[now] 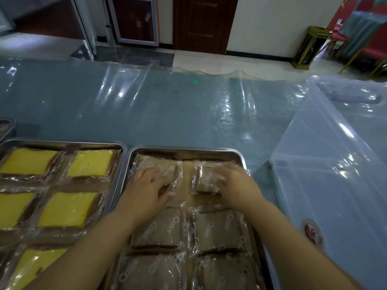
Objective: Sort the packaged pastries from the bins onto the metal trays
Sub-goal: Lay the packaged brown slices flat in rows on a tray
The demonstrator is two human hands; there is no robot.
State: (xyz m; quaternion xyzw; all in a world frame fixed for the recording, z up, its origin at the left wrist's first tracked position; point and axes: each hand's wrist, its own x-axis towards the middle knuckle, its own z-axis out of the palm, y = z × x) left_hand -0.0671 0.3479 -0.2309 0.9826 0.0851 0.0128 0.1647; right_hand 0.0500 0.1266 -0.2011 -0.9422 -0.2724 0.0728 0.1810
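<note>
The counter (167, 114), under wrinkled clear film, carries everything, and the right-hand metal tray (188, 149) serves as the marker for the rest. Just right of that tray stands a big clear plastic bin (335, 174); I cannot make out any pastries through its walls. Just left of the tray, rims nearly touching, sits a second tray (62, 143) filled with yellow cake packs (67, 210).

Inside the right-hand tray, brown pastry packs (217, 229) lie in two columns. The near rows are full, and the far row is being laid. The left grip (144, 189) rests on the far-left pack (167, 166), fingers spread and fairly flat as if pressing it down. The right grip (236, 183) lies on the far-right pack (206, 181), which sits a little askew. Blur hides whether those fingers clasp it or only touch.

This looks like the placing step, close to finishing this tray. The next move likely calls for squaring the far-right pack against the tray's far rim, then letting go of both.
</note>
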